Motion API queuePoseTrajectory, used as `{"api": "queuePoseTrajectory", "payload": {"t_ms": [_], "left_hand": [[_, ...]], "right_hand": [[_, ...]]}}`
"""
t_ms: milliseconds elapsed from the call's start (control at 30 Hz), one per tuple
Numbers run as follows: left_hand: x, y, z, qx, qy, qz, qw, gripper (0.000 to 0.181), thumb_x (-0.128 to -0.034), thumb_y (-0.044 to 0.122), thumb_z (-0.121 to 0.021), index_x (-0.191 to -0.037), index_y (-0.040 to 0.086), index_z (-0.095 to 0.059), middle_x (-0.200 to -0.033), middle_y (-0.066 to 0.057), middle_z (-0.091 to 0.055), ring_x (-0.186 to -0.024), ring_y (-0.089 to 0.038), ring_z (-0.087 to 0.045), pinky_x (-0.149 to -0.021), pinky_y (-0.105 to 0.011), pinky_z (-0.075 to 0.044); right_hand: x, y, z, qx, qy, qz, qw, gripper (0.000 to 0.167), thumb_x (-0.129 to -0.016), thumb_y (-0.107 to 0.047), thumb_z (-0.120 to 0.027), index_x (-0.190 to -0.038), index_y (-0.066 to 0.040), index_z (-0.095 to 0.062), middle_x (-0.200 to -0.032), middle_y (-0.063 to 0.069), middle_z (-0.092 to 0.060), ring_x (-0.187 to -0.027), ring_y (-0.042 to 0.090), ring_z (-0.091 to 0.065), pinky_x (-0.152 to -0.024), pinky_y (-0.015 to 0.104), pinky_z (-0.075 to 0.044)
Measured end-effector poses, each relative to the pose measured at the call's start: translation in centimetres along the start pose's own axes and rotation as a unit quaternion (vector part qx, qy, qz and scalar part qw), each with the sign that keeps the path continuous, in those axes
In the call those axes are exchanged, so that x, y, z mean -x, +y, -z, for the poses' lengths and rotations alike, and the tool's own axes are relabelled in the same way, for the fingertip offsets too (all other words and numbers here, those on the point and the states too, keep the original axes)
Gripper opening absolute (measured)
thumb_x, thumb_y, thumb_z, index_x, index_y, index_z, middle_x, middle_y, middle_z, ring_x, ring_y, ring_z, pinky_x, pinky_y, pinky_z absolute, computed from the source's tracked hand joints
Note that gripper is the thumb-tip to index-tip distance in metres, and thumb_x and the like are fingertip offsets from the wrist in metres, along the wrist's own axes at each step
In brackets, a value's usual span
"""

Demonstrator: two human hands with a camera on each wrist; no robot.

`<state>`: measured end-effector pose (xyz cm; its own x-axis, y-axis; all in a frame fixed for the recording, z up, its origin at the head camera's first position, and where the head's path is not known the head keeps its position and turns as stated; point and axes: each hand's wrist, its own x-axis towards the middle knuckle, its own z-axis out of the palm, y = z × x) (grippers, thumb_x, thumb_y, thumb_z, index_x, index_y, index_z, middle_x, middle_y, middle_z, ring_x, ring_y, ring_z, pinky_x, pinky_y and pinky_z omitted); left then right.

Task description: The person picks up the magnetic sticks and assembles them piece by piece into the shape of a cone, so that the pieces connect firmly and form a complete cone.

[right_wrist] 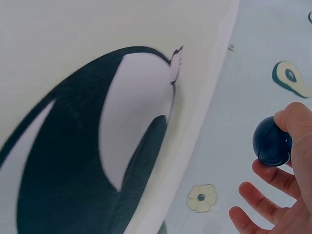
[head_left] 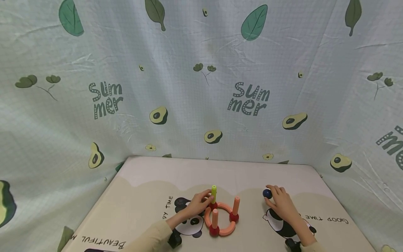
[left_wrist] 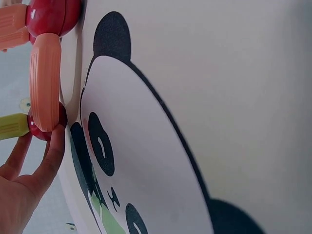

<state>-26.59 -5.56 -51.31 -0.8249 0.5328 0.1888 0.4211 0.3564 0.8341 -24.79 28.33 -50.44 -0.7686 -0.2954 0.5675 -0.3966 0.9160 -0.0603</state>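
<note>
In the head view, a toy frame of curved orange sticks [head_left: 227, 231] joined by red balls [head_left: 214, 230] lies on the table. Two orange sticks [head_left: 236, 205] and one yellow-green stick [head_left: 214, 194] stand upright from these balls. My left hand [head_left: 197, 204] holds the frame at the yellow-green stick's base. Seen from the left wrist, its fingers [left_wrist: 54, 151] are on the red ball [left_wrist: 39, 127] there. Apart from the frame, to the right, my right hand [head_left: 282, 203] pinches a dark blue ball [head_left: 267, 194] between thumb and finger. That ball [right_wrist: 271, 141] looks glossy in the right wrist view.
The pale table cover [head_left: 141, 196] carries printed pandas and lettering. Behind it and along both sides hangs a light curtain [head_left: 189, 94] with avocado and leaf prints. A dark object [head_left: 174, 240] sits at the left wrist, another [head_left: 292, 245] at the right.
</note>
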Motion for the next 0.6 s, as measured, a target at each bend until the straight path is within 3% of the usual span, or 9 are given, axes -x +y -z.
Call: {"api": "queuePoseTrajectory", "payload": {"t_ms": [433, 600], "left_hand": [[0.0, -0.1, 0.1, -0.002, 0.000, -0.005, 1.0000, 0.037, -0.0952, 0.029, -0.039, -0.122, 0.005, -0.047, -0.101, -0.015, -0.062, -0.089, -0.027, -0.064, -0.066, -0.023, -0.050], [0.0, -0.1, 0.0, -0.002, 0.000, -0.009, 1.0000, 0.036, -0.0952, 0.029, -0.039, -0.121, 0.005, -0.048, -0.101, -0.016, -0.062, -0.089, -0.029, -0.064, -0.067, -0.024, -0.050]], "right_hand": [[-1.3, -1.2, 0.1, -0.005, 0.024, 0.053, 0.9983, 0.040, -0.069, -0.015, -0.072, -0.102, -0.003, -0.053, -0.090, 0.008, -0.056, -0.079, 0.024, -0.050, -0.059, 0.035, -0.040], [-1.6, -1.9, 0.4, -0.013, 0.019, 0.051, 0.9984, 0.040, -0.071, -0.016, -0.071, -0.105, -0.004, -0.054, -0.092, 0.008, -0.056, -0.082, 0.024, -0.050, -0.061, 0.036, -0.041]]}}
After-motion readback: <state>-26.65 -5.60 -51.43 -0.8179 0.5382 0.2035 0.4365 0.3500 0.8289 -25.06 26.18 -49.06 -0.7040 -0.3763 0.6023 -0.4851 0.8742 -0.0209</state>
